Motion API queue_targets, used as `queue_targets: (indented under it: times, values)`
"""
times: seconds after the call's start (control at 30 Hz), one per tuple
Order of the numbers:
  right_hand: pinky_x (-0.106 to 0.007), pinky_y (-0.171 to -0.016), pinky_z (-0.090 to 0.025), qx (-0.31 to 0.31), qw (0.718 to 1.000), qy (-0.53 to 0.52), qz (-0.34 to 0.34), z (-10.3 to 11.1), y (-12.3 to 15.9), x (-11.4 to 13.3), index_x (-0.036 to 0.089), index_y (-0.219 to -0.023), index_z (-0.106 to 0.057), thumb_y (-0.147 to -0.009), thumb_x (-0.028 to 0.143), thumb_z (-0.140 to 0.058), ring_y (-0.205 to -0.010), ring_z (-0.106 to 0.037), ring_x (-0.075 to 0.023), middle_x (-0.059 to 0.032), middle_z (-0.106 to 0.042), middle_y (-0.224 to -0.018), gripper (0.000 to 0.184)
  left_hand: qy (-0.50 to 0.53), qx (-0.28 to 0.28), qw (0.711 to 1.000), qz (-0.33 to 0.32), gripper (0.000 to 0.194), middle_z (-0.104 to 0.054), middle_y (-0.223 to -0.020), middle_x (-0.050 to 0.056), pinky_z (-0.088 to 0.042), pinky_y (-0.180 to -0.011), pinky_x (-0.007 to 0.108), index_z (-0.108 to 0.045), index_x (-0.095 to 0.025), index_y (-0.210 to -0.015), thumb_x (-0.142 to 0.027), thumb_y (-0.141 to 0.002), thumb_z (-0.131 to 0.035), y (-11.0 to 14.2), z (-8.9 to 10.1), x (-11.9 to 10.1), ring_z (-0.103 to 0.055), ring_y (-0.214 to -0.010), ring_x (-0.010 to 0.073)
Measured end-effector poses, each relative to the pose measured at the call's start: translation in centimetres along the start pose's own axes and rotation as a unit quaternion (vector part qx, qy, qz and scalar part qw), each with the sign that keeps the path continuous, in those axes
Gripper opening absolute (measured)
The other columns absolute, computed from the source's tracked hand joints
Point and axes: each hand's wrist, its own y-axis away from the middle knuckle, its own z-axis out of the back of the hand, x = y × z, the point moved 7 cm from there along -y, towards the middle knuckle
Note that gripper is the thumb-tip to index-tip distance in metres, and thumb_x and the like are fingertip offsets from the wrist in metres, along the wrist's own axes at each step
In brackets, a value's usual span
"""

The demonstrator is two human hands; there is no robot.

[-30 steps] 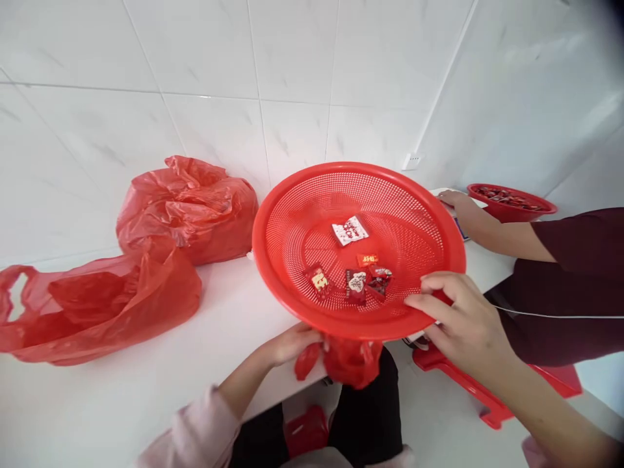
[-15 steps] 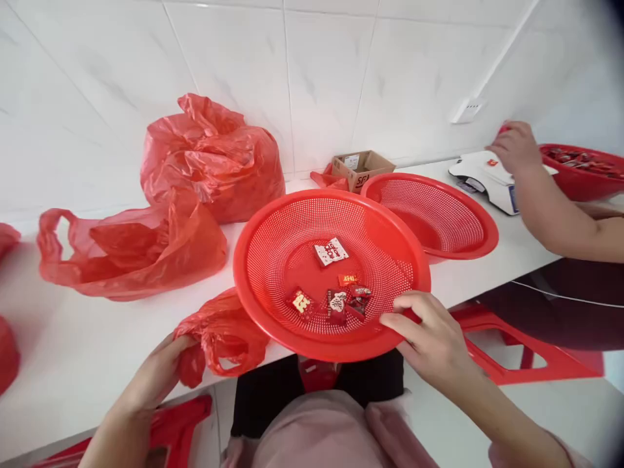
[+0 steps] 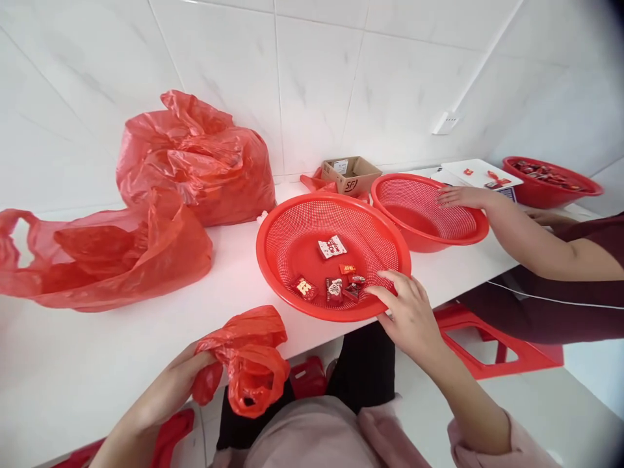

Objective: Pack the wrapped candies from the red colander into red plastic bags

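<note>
My left hand (image 3: 175,383) is closed around a crumpled red plastic bag (image 3: 256,331), whose loop handles hang past the table's front edge. The bag's contents, if any, cannot be made out. At the right side of a red perforated plastic basket (image 3: 273,279), my right hand (image 3: 412,318) grips the rim, fingers over the inside and thumb outside. Several wrapped candies lie on the basket's bottom: a white-and-red packet (image 3: 332,246), a dark red one with a pale figure (image 3: 334,290), a red one with yellowish print (image 3: 305,288) and a small orange-red one (image 3: 348,268).
Another person's hand (image 3: 461,197) rests over a second red basket (image 3: 414,240). Beyond are a white scale (image 3: 453,172) with small candies and a candy-filled basket (image 3: 531,192). A cardboard box (image 3: 358,174), a full red bag (image 3: 195,169) and an opened red bag (image 3: 170,266) stand along the table.
The basket in my right hand has come down lower onto the table. My left hand has brought the red bag rightward and nearer me. The other person's hand has gone from the scale to the second basket.
</note>
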Motion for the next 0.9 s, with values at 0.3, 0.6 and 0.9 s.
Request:
queue_targets:
  times: [0.3,0.6,0.9]
  values:
    - [-0.056,-0.103,-0.037,-0.053,0.996,0.05,-0.05,0.5,-1.1,-4.4,0.02,-0.102,-0.068,-0.088,0.019,-0.056,-0.114,-0.056,-0.0319,-0.0131,-0.06,-0.124,0.018,0.014,-0.046,0.999,-0.005,0.021,-0.061,-0.057,0.001,-0.047,-0.053,0.027,-0.063,-0.017,-0.063,-0.035,-0.074,-0.064,0.5,0.1,-0.3,-0.056,-0.054,0.0174]
    - [-0.041,-0.093,-0.052,0.059,0.925,-0.376,-0.01,0.6,-0.2,10.5,0.025,-0.125,-0.052,-0.085,0.035,-0.068,-0.111,-0.06,-0.0259,-0.01,-0.062,-0.119,0.045,0.192,0.068,0.979,0.002,0.036,-0.071,-0.118,0.008,-0.056,-0.085,0.039,-0.066,-0.022,-0.118,-0.035,-0.085,-0.064,0.3,-7.3,-1.6,-0.066,-0.106,0.0289]
    - [-0.025,-0.075,-0.05,0.047,0.871,-0.481,-0.089,-3.5,0.1,6.8,0.02,-0.095,-0.068,-0.086,0.01,-0.056,-0.081,-0.062,-0.0136,-0.0029,-0.061,-0.09,0.018,0.185,0.006,0.982,0.038,0.037,-0.076,-0.096,0.011,-0.059,-0.078,0.032,-0.077,-0.012,-0.089,-0.048,-0.077,-0.075,0.5,-2.9,-1.3,-0.071,-0.087,0.0257]
